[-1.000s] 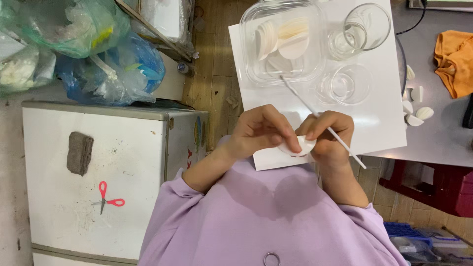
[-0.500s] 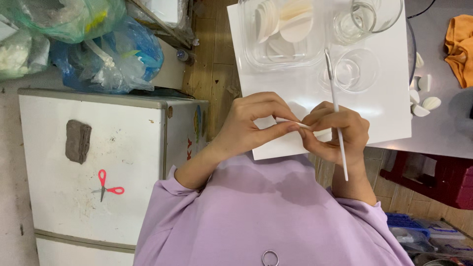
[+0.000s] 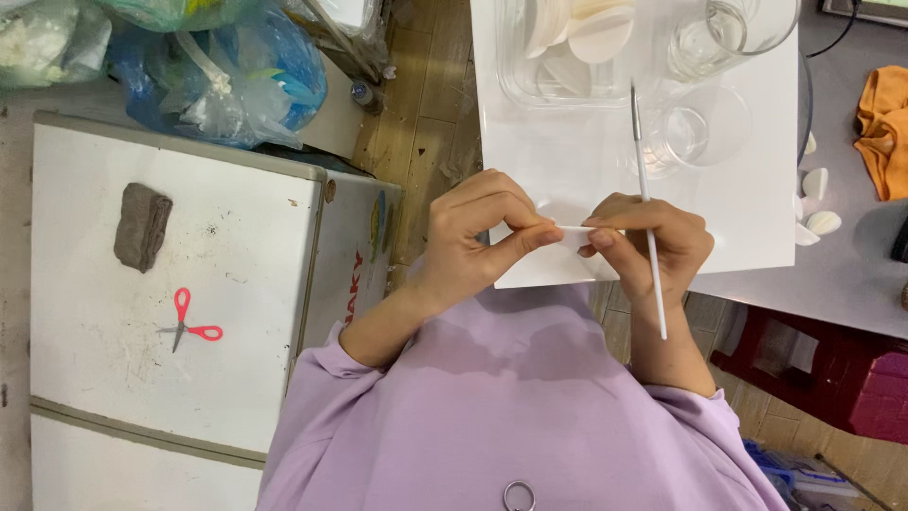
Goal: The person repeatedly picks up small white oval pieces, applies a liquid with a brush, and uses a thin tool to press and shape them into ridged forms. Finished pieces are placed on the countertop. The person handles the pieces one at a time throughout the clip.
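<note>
white piece [image 3: 572,233] edge-on, pinched between left hand [image 3: 482,237], right hand [image 3: 653,248]; shape unclear.

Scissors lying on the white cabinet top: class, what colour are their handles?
The small scissors have red handles, clearest in the head view.

Take the white cabinet [image 3: 170,284] as your landmark. On its top you have red scissors [image 3: 194,326] and, above them, a grey-brown rag [image 3: 142,225]. Beyond its far edge sit blue plastic bags [image 3: 227,80]. Well to its right, a white board [image 3: 738,208] carries a clear tray of white discs [image 3: 567,47] and two glass beakers [image 3: 705,128]. Further right, an orange cloth [image 3: 884,128] and a red stool [image 3: 832,378].
</note>
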